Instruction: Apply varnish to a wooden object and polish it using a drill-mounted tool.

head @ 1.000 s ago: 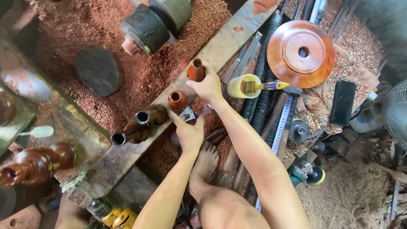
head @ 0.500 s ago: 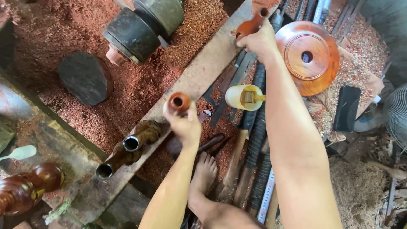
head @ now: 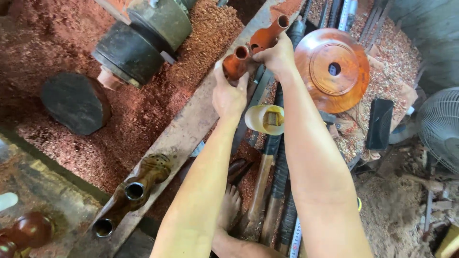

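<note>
Above the plank (head: 177, 138), our left hand (head: 228, 98) grips a small cup (head: 236, 63) at twelve o'clock. Our right hand (head: 276, 56) pinches a vase (head: 267, 36), just at its eleven o'clock.

A: Any packages, labels, signs or screens?
B: A flat black slab (head: 380, 123), perhaps a phone with a dark screen, lies right of the wooden disc (head: 332, 69); too small to tell. Nothing else of that kind shows.
</note>
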